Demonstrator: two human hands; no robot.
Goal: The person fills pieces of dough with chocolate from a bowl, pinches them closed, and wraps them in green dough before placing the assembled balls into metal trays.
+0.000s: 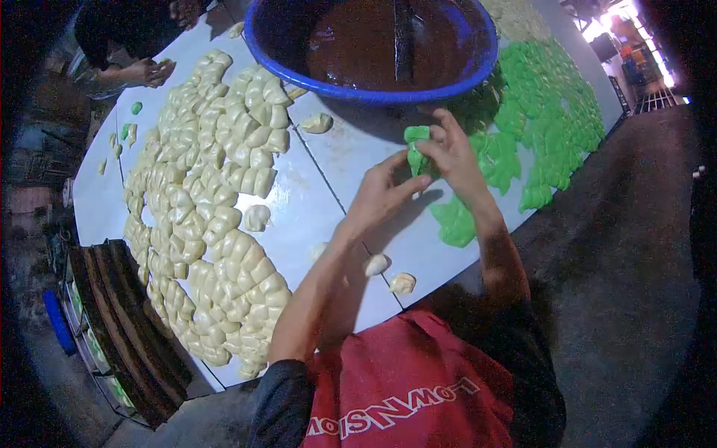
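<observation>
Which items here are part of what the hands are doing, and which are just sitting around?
In hand:
- green dough piece, pinched by the left hand and the right hand
- green dough pile
- blue basin of brown filling

Lying about:
- cream dough pieces
- stacked trays
- another person's hands

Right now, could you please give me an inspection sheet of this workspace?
Surface: pale panelled table, seams between the panels showing.
Job's things: green dough piece held over the table; green dough pile to the right.
Clutter: cream dough pieces massed on the left, a few loose ones near the front edge; blue basin of dark brown filling at the top.
Hands: left hand and right hand both pinch the green dough piece.
Cables: nothing seen.
Surroundings: another person's hands at the far left corner; dark wooden trays stacked beside the table; bright lights at upper right.
</observation>
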